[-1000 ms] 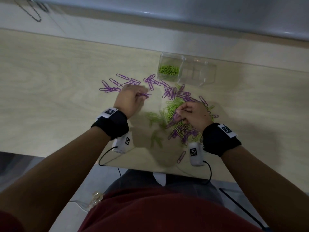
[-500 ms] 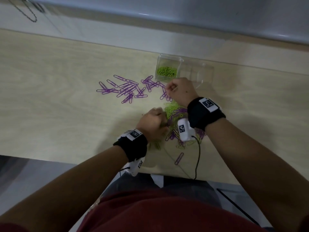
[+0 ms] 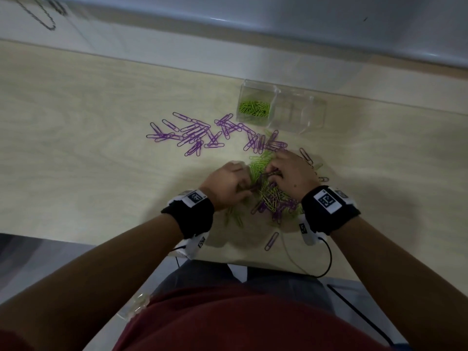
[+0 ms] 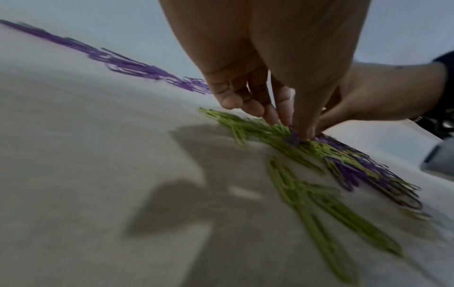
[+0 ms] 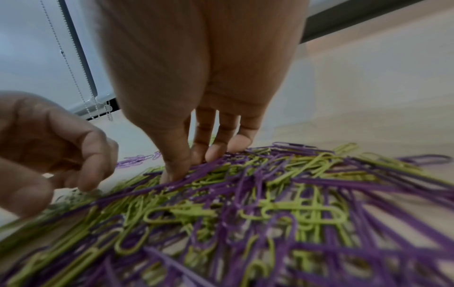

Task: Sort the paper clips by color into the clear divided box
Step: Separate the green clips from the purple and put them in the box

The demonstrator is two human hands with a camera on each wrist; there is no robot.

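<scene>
A mixed pile of green and purple paper clips [image 3: 272, 198] lies near the table's front edge. Both hands work at its far side. My left hand [image 3: 243, 186] has its fingers curled down, and thumb and forefinger pinch a purple clip [image 4: 296, 138] at the pile's edge. My right hand [image 3: 273, 173] points its fingers into the pile, thumb and fingertips [image 5: 172, 174] closing on purple clips. The clear divided box [image 3: 314, 115] stands beyond, with green clips [image 3: 254, 108] in its left compartment; the other compartments look bare.
Sorted-out purple clips [image 3: 188, 136] are spread on the table to the left of the box, and more [image 3: 263, 144] lie just before it. One purple clip [image 3: 271, 241] and a few green ones [image 3: 234, 216] lie near the table's front edge [image 3: 253, 264].
My right hand came back from beside the box down to the pile. My left hand, which had left the purple spread earlier, stayed at the pile and shifted slightly toward the right hand.
</scene>
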